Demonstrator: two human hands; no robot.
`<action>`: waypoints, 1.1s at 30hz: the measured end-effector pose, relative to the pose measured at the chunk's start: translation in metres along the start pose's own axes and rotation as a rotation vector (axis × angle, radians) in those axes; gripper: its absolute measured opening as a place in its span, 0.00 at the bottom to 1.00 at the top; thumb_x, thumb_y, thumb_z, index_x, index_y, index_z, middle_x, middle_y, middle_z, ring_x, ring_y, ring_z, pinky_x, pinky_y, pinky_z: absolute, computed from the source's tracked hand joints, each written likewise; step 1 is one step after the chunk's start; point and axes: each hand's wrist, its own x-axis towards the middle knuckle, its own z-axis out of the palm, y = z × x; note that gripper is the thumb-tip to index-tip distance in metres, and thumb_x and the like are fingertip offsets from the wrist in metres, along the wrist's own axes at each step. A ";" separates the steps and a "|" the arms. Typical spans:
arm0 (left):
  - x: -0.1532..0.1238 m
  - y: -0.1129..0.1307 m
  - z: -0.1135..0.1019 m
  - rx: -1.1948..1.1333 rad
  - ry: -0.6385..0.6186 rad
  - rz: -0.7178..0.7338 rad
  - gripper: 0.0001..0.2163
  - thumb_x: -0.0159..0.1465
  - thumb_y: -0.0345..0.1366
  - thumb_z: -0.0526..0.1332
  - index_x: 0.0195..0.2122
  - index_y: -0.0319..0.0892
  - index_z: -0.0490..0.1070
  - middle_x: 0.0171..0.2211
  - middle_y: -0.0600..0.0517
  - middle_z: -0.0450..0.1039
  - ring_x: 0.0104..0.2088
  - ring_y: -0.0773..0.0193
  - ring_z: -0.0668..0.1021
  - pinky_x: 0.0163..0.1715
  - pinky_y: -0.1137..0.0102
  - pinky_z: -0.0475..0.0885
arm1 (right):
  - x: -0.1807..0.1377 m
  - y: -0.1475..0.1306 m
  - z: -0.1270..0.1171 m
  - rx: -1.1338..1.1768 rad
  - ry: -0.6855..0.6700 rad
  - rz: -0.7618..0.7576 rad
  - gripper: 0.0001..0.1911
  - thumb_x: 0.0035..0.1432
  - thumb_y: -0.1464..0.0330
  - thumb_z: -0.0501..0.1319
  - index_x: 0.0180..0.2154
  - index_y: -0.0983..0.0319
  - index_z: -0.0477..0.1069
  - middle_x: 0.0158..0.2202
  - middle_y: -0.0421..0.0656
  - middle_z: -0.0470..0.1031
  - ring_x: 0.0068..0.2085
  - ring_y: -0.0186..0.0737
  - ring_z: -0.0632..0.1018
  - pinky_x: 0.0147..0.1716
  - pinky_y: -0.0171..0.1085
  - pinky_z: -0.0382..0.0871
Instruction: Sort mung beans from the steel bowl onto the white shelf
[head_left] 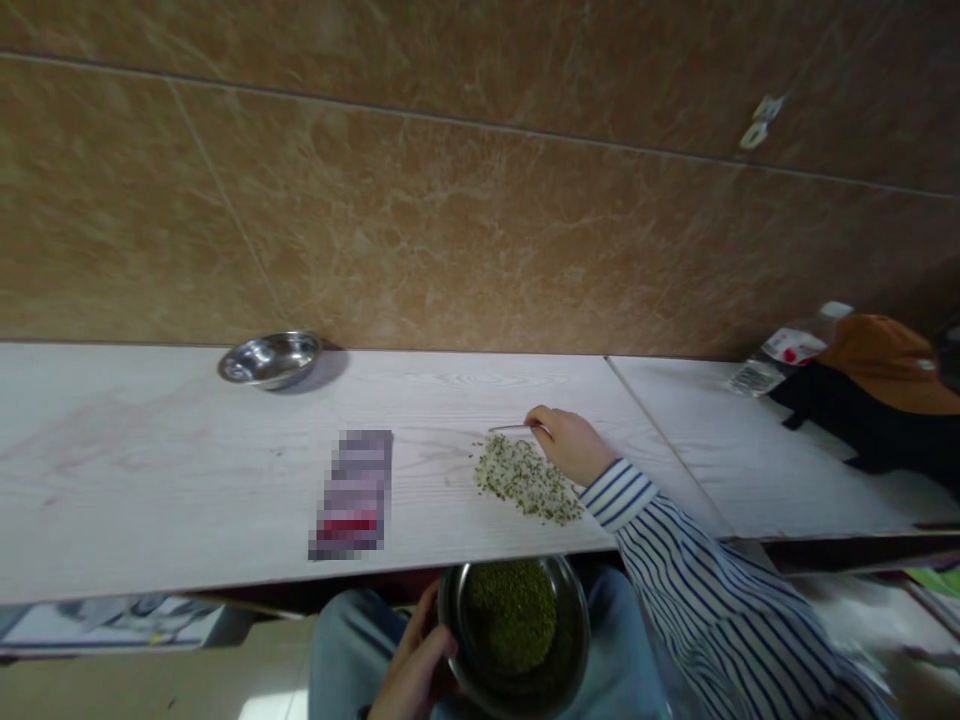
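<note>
A steel bowl [270, 358] is set at the back of the white wood-grain table [150, 470], against the brown tiled wall [450, 200]. A plastic bottle [787, 350] (white cap, red label) is placed far right, beside orange and black fabric [885, 390].

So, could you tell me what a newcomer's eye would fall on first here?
Most striking is the pile of mixed green and pale grains on the white table, with the right hand holding a thin metal tool at its far edge. Below the table edge, the left hand grips a steel bowl of green beans on the lap. A second steel bowl sits by the tiled wall.
</note>
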 end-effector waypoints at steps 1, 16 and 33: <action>0.001 0.002 -0.002 -0.012 0.011 -0.012 0.29 0.41 0.31 0.59 0.49 0.48 0.65 0.31 0.52 0.73 0.28 0.60 0.73 0.20 0.71 0.63 | 0.011 -0.001 0.004 -0.003 -0.016 0.000 0.10 0.60 0.73 0.51 0.41 0.62 0.69 0.35 0.43 0.77 0.37 0.36 0.76 0.38 0.33 0.64; 0.003 0.005 0.002 -0.110 0.094 0.034 0.31 0.44 0.30 0.60 0.53 0.46 0.61 0.32 0.52 0.74 0.30 0.59 0.75 0.24 0.69 0.68 | 0.030 -0.005 0.019 -0.046 -0.174 -0.116 0.10 0.60 0.74 0.51 0.41 0.61 0.69 0.35 0.43 0.76 0.36 0.36 0.75 0.35 0.32 0.61; -0.017 0.012 0.007 -0.059 0.031 0.078 0.26 0.46 0.30 0.58 0.50 0.48 0.63 0.28 0.55 0.70 0.28 0.64 0.73 0.25 0.68 0.70 | -0.014 -0.019 0.012 -0.031 -0.170 -0.190 0.12 0.60 0.75 0.50 0.41 0.62 0.70 0.36 0.45 0.76 0.40 0.37 0.75 0.41 0.34 0.62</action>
